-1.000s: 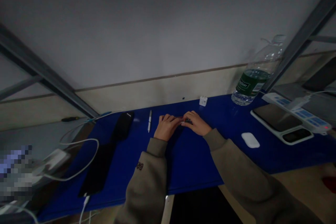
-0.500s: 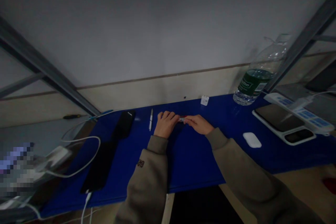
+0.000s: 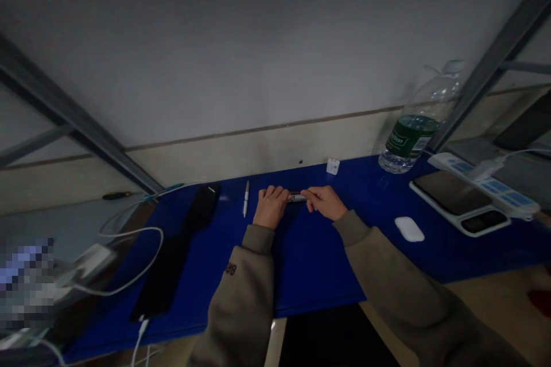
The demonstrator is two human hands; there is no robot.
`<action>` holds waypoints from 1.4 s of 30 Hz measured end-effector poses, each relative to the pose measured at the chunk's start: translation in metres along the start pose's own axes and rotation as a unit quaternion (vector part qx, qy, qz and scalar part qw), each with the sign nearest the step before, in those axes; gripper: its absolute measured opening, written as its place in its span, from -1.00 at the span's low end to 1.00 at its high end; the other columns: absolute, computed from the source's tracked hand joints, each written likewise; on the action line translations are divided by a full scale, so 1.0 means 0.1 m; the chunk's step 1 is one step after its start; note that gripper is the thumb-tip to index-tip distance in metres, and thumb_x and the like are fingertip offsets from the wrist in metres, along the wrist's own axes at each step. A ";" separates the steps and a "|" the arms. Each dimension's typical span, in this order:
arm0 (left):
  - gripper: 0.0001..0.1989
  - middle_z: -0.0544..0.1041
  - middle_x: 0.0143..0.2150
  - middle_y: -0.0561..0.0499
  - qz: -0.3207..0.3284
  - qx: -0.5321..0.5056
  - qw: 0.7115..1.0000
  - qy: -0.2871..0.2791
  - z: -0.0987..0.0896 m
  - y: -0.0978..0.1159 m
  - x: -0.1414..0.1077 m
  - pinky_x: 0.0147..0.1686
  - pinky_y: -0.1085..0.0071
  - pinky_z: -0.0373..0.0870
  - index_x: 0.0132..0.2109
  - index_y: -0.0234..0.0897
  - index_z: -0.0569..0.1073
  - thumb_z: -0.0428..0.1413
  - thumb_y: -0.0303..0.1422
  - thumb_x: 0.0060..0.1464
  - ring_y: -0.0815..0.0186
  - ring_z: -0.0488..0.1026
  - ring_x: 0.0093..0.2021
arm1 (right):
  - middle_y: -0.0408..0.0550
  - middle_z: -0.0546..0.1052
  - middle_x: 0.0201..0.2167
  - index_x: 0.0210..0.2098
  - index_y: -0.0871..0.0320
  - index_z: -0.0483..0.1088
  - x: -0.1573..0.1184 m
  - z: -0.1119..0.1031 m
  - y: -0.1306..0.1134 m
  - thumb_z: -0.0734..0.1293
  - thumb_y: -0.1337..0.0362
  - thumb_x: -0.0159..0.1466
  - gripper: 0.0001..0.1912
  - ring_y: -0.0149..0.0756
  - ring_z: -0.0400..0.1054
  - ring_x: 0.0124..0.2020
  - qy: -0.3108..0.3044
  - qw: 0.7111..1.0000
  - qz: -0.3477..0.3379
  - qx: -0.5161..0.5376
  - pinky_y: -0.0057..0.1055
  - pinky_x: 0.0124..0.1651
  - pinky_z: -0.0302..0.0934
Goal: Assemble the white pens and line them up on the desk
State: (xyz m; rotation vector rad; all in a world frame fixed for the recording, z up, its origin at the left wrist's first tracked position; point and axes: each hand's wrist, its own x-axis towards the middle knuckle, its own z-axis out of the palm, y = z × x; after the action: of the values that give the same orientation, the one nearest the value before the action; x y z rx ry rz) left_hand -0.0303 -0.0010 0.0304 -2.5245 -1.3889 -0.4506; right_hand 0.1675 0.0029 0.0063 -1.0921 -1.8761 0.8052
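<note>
Blue mat (image 3: 314,264): left hand (image 3: 271,207) and right hand (image 3: 325,203) pinch a crosswise tube (image 3: 297,198) (red-silver).

Desk (image 3: 318,264), dark blue top, long straight front edge, rear edge against a cream wall. Along the rear edge: white plastic cube charger (image 3: 333,166); clear plastic water bottle with green label (image 3: 398,146), upright, near the right rear corner. Left portion: slim white pen (image 3: 245,199), lying lengthwise; long flat black strip (image 3: 161,275), running diagonally toward the front edge. Right end: smooth white oval mouse (image 3: 409,229); dark-screened tablet in a white frame (image 3: 451,195); white power strip with blue panels (image 3: 484,186), lying across the tablet's rear edge.
</note>
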 end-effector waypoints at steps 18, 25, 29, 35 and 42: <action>-0.67 0.44 -0.26 0.00 -0.003 0.005 1.000 -0.020 0.01 0.08 0.01 -0.25 0.33 0.09 -0.10 -0.13 0.38 -0.21 -0.14 0.27 0.25 0.32 -0.21 | -0.05 0.51 -0.34 -0.19 0.16 0.43 0.03 0.07 0.00 0.31 0.13 0.21 -0.74 -0.37 0.39 -0.35 0.019 0.994 -0.014 0.105 -0.39 -0.25 0.27; -0.70 0.42 -0.27 -0.01 -0.005 0.006 1.000 -0.027 0.05 0.11 0.03 -0.27 0.36 0.15 -0.17 -0.21 0.37 -0.21 -0.22 0.29 0.28 0.34 -0.24 | -0.04 0.51 -0.27 -0.23 0.14 0.46 0.04 0.06 -0.02 0.32 0.18 0.21 -0.80 -0.32 0.39 -0.24 0.036 0.994 -0.045 0.088 -0.37 -0.17 0.26; -0.74 0.43 -0.25 -0.01 -0.006 -0.008 0.999 -0.035 0.05 0.11 0.03 -0.26 0.40 0.21 -0.13 -0.20 0.35 -0.19 -0.24 0.29 0.30 0.37 -0.22 | -0.07 0.50 -0.35 -0.11 0.12 0.42 0.04 0.08 0.02 0.27 0.16 0.25 -0.73 -0.37 0.38 -0.39 0.020 0.993 -0.006 0.117 -0.39 -0.29 0.28; -0.73 0.49 -0.18 0.01 -0.060 -0.065 0.993 -0.080 0.12 0.11 -0.01 -0.34 0.46 0.27 -0.01 -0.09 0.30 -0.22 -0.22 0.30 0.32 0.46 -0.24 | -0.04 0.49 -0.30 -0.26 0.13 0.48 0.06 0.03 0.02 0.27 0.25 0.26 -0.83 -0.31 0.38 -0.24 0.054 0.994 -0.053 0.072 -0.33 -0.13 0.25; -0.77 0.49 -0.17 -0.02 -0.039 -0.079 0.995 -0.051 0.15 0.15 0.01 -0.14 0.41 0.30 -0.08 -0.17 0.32 -0.20 -0.32 0.30 0.31 0.43 -0.11 | -0.08 0.48 -0.39 -0.16 0.13 0.44 0.05 0.03 0.00 0.25 0.17 0.26 -0.76 -0.36 0.37 -0.39 0.045 0.996 -0.006 0.081 -0.39 -0.27 0.28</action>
State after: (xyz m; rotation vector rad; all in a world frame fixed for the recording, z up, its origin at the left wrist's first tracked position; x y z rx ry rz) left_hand -0.0150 -0.0027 0.0160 -2.6593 -1.5519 -0.4688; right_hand 0.1634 0.0075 0.0065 -0.9986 -1.7106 0.8710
